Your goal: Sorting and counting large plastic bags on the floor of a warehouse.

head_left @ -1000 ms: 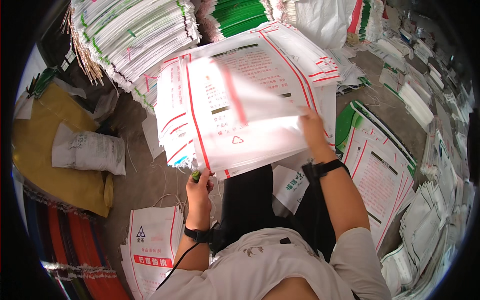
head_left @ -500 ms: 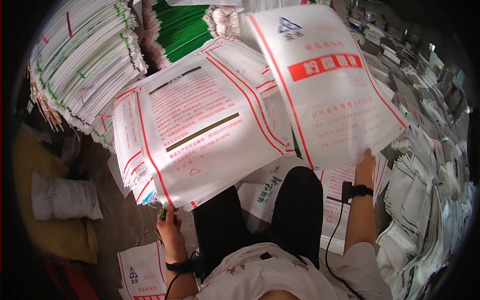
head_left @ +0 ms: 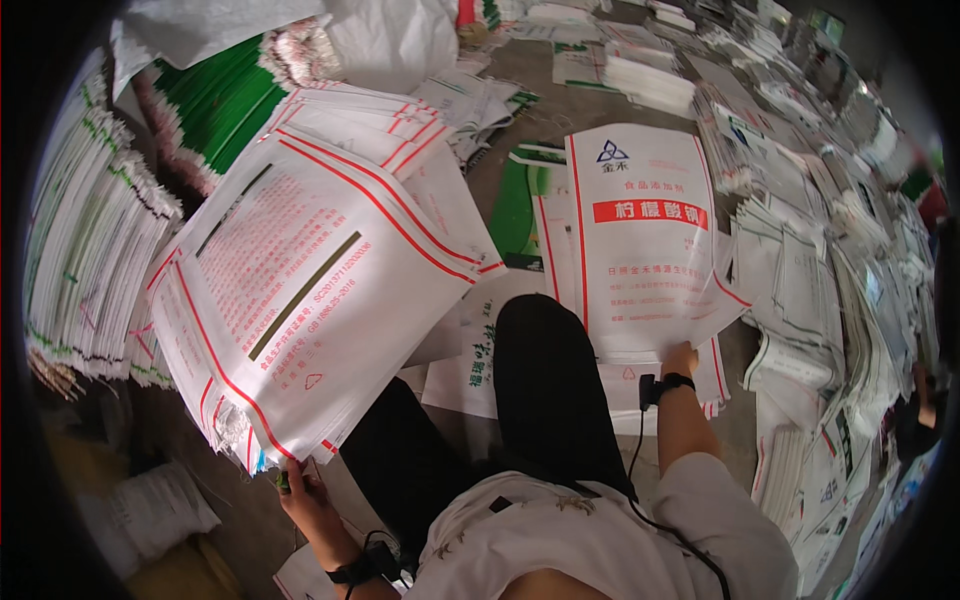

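Observation:
My right hand [head_left: 680, 362] grips the near edge of a flat white sack [head_left: 640, 265] with red stripes and a red printed band. That sack lies over similar sacks on the floor to the right of my knees. My left hand [head_left: 308, 498] is closed around a small dark green object [head_left: 284, 482], whose kind I cannot make out. Its fingertips are at the near corner of a stack of flat white sacks [head_left: 390, 290], red-striped and printed. The stack leans over my left leg, its cut edges fraying at the lower left.
Tall bundles of white sacks [head_left: 85, 230] and green sacks [head_left: 225, 100] stand at the far left. Piles of folded sacks [head_left: 790, 270] line the right side. A rolled white bundle [head_left: 160, 515] lies at the lower left. Another person's arm [head_left: 925, 395] shows at the right rim.
My right hand has brought the sack from the air down onto the pile at the right. The view has turned rightward; my left hand stays by the stack's corner.

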The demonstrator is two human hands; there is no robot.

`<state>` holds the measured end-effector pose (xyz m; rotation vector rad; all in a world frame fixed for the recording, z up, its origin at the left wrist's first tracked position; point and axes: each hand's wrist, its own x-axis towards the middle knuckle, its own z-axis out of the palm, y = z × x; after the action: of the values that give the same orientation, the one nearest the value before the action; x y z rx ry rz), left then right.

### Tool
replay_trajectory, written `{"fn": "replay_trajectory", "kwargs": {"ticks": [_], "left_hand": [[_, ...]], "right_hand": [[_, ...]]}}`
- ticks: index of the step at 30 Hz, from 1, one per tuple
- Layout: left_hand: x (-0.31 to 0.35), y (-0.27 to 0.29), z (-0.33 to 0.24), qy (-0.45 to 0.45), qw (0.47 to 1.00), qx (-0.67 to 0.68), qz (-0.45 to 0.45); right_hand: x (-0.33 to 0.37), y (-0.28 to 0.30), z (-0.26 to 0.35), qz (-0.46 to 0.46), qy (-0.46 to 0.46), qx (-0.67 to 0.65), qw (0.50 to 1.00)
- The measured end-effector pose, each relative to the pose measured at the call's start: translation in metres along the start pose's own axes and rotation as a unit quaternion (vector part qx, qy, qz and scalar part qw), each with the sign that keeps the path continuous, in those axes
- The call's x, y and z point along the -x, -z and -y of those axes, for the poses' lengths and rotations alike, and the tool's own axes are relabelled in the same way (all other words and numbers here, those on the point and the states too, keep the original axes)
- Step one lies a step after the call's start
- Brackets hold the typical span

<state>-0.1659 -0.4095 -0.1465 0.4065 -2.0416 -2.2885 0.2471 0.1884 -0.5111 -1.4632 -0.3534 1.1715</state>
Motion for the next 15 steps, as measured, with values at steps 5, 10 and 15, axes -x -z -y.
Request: {"fn": "replay_trajectory", "kwargs": {"ticks": [5,10,15], "left_hand": [[-0.012,0.009,0.016,-0.002,0.999,-0.032,0.001],[-0.006,0.012,0.005,-0.02,0.999,-0.037,0.027],[0.003,0.011,-0.004,-0.024,0.999,-0.037,-0.014]], "right_hand": [[-0.001,0.047,-0.068,0.167,0.204,0.771,0.58],[0.046,0.068,-0.056,0.254,0.164,0.903,0.307],[0.077,0.083,-0.084,0.333,0.228,0.857,0.321]]}}
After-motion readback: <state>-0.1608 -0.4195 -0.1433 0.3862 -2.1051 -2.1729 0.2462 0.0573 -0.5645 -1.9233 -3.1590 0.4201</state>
